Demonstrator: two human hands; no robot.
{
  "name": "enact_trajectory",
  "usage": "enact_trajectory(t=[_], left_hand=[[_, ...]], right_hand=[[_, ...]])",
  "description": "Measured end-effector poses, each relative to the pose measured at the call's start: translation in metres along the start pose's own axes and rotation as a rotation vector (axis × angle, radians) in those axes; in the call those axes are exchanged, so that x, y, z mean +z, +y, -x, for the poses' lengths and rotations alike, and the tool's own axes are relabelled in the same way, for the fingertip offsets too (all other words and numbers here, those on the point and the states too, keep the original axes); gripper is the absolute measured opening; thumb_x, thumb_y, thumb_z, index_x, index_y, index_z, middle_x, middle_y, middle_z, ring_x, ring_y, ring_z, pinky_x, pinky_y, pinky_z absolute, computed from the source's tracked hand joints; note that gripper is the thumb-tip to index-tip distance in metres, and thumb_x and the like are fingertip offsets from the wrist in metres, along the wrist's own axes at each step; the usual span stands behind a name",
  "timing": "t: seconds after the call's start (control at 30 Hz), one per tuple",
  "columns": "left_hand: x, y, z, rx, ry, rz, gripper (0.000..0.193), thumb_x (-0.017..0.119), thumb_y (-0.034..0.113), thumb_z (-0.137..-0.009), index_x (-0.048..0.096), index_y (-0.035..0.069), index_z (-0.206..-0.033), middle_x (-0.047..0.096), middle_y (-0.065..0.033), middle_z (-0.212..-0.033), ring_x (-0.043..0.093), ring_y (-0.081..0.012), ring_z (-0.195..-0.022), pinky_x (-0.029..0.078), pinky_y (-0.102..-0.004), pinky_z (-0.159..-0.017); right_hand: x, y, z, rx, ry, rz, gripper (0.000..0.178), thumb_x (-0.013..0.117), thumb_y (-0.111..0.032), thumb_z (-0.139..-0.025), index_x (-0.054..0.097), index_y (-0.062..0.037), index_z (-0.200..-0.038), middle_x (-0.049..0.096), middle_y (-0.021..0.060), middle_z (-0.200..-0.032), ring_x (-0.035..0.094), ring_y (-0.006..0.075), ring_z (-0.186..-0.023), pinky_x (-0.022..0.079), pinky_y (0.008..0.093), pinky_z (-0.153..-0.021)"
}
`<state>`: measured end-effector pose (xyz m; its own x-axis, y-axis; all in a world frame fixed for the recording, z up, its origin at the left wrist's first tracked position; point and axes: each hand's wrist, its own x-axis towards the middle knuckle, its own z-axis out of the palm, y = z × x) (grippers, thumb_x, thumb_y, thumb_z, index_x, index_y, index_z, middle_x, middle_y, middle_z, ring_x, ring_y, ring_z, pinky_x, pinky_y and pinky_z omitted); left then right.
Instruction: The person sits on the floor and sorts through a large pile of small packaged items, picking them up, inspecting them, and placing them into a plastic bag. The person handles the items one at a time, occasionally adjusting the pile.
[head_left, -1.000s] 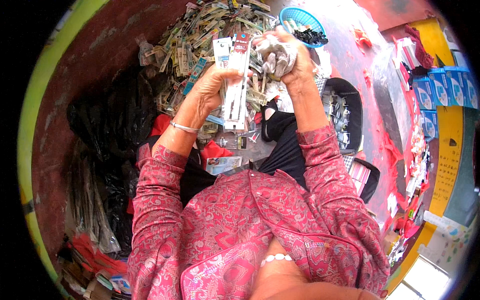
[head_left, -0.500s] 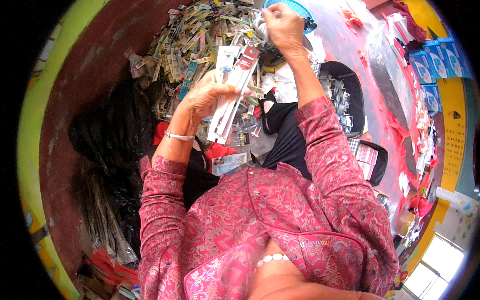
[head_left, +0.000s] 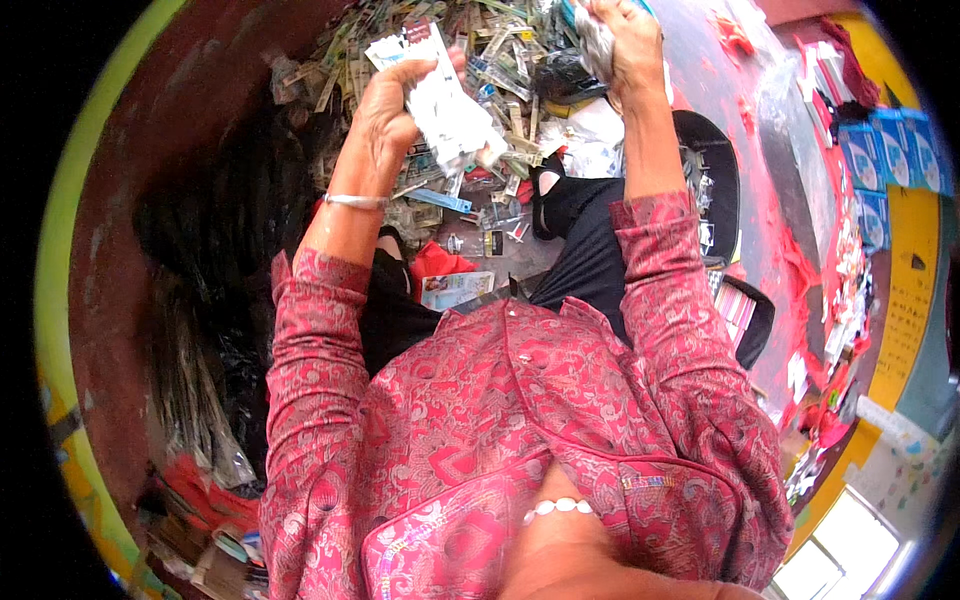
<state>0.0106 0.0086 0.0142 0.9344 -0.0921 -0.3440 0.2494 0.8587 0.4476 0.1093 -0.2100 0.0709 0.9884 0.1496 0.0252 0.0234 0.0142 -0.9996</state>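
My left hand (head_left: pixel 392 105) is closed around a bunch of flat packets (head_left: pixel 450 125), white with a dark red end, held over a heap of small packaged items. The lower packets are blurred by motion. At the upper right, my right hand (head_left: pixel 636 50) is closed on a soft grey bundle (head_left: pixel 597 45), whose kind I cannot make out. Part of a blue basket (head_left: pixel 569 14) shows behind that hand. Beneath both hands spreads the heap of slim clear packets (head_left: pixel 335 50). A black plastic bag (head_left: pixel 563 75) lies below the grey bundle.
Black plastic sheeting (head_left: pixel 215 220) lies at the left. On the right are an open black case (head_left: pixel 718 150) of small items and a black box with pink-striped cards (head_left: pixel 736 303). Blue boxes (head_left: pixel 868 155) stand farther right. Red cloth (head_left: pixel 437 260) and a printed card (head_left: pixel 455 290) lie between my legs.
My left hand has moved up and slightly left with the packets, which have changed angle. My right hand has shifted right with the grey bundle, partly covering the blue basket.
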Motion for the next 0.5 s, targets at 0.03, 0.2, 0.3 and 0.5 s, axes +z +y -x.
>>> enact_trajectory(t=[0.03, 0.2, 0.3, 0.5], left_hand=[[0.008, 0.001, -0.002, 0.036, 0.028, 0.068, 0.036, 0.046, -0.004, -0.073, 0.045, -0.01, -0.109, 0.056, -0.0192, -0.104, 0.058, -0.0269, -0.091, 0.049, -0.037, -0.082], [0.0, 0.015, -0.001, 0.117, -0.029, 0.185, 0.037, 0.046, -0.005, -0.073, 0.042, -0.01, -0.109, 0.055, -0.02, -0.103, 0.057, -0.0287, -0.094, 0.046, -0.0411, -0.084], [0.001, 0.016, 0.002, 0.165, 0.007, 0.181, 0.036, 0.047, -0.005, -0.072, 0.045, -0.009, -0.107, 0.057, -0.0189, -0.1, 0.058, -0.027, -0.09, 0.047, -0.0397, -0.082], [-0.004, 0.017, 0.002, 0.24, 0.196, 0.117, 0.024, 0.051, -0.004, -0.07, 0.049, -0.008, -0.094, 0.056, -0.0128, -0.083, 0.056, -0.0247, -0.075, 0.048, -0.0369, -0.075]], right_hand=[[-0.004, 0.007, 0.006, 0.096, -0.082, 0.044, 0.024, 0.054, -0.025, -0.08, 0.059, -0.0047, -0.07, 0.054, 0.0037, -0.057, 0.049, 0.0141, -0.047, 0.041, 0.0264, -0.045], [0.023, -0.005, 0.037, 0.227, -0.353, 0.014, 0.042, 0.056, -0.04, -0.08, 0.062, 0.0003, -0.071, 0.057, 0.0042, -0.064, 0.05, 0.0106, -0.052, 0.042, 0.0238, -0.047], [0.028, 0.0, 0.038, 0.172, -0.391, 0.188, 0.044, 0.053, -0.042, -0.081, 0.063, 0.0004, -0.075, 0.057, 0.0055, -0.065, 0.052, 0.0117, -0.055, 0.043, 0.024, -0.053], [0.061, -0.009, 0.06, 0.016, -0.618, 0.499, 0.053, 0.049, -0.051, -0.08, 0.06, -0.0017, -0.096, 0.062, 0.0111, -0.082, 0.057, 0.0175, -0.076, 0.042, 0.0278, -0.07]])
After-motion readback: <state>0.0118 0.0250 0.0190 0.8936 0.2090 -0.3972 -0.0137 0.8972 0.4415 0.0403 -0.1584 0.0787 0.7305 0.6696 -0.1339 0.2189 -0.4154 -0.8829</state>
